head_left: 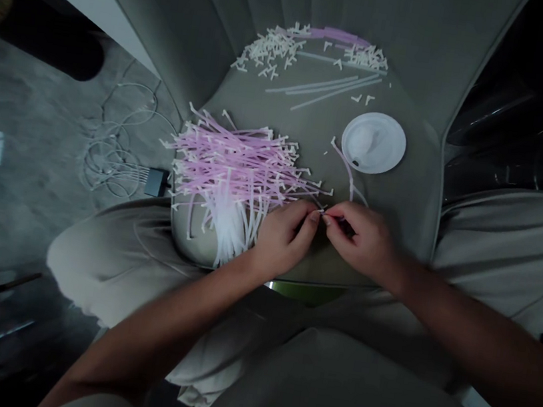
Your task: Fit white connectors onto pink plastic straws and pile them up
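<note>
My left hand (287, 234) is closed in a pinch, thumb against fingers, on a small white plastic connector (321, 211). Meeting it fingertip to fingertip, my right hand (365, 238) is also pinched; what sits between its fingers is mostly hidden, with a reddish glint there. A pink tube (348, 166) tipped with a white connector runs down to the back of the right hand, and I cannot tell if that hand holds it. Left of my hands lies a heap of pink tubes (238, 155) with white end fittings, overlapped by a bundle of whitish tubes (231, 225).
A white dish (394, 147) with a whitish lump in it stands beyond my right hand. Farther back on the chair seat (314, 118) lie loose white connectors (273, 49), clear tubes (328, 90) and pink tubes (343, 36). Coiled cables (116, 161) lie on the floor at left.
</note>
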`<state>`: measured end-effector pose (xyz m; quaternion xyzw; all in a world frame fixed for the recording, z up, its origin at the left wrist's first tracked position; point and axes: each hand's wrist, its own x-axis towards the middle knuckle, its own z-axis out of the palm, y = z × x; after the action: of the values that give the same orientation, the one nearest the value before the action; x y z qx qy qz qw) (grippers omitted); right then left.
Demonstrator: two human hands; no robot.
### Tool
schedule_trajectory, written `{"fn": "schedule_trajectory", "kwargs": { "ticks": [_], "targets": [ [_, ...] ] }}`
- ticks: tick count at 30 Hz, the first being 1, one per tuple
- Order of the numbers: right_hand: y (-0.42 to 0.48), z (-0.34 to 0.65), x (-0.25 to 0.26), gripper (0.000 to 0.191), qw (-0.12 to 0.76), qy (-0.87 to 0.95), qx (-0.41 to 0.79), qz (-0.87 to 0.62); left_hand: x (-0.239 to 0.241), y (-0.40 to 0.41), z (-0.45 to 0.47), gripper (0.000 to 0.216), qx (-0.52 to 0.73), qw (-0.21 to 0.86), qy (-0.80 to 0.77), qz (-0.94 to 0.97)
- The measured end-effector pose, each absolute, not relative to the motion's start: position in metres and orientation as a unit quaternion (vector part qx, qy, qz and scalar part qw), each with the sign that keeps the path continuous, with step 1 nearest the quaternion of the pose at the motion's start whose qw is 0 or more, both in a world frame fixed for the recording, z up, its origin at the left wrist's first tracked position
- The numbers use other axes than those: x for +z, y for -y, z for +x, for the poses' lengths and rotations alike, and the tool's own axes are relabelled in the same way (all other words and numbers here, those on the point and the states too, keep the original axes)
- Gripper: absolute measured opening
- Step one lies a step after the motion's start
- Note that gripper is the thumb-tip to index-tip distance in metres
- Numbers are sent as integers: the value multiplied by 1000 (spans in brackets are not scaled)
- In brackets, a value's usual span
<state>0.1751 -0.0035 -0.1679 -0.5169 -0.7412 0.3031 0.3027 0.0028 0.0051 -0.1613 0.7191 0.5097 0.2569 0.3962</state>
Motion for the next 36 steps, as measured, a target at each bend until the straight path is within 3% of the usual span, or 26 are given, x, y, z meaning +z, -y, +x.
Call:
{"fn": "schedule_trajectory", "kwargs": {
  "ticks": [8,36],
  "targets": [
    [3,176,-170,7,337,725,298,-521,-163,-5,3,26,276,387,-507,719],
    [1,177,-171,7,315,758,296,-488,-168,-6,2,26,290,374,-481,738]
  ]
}}
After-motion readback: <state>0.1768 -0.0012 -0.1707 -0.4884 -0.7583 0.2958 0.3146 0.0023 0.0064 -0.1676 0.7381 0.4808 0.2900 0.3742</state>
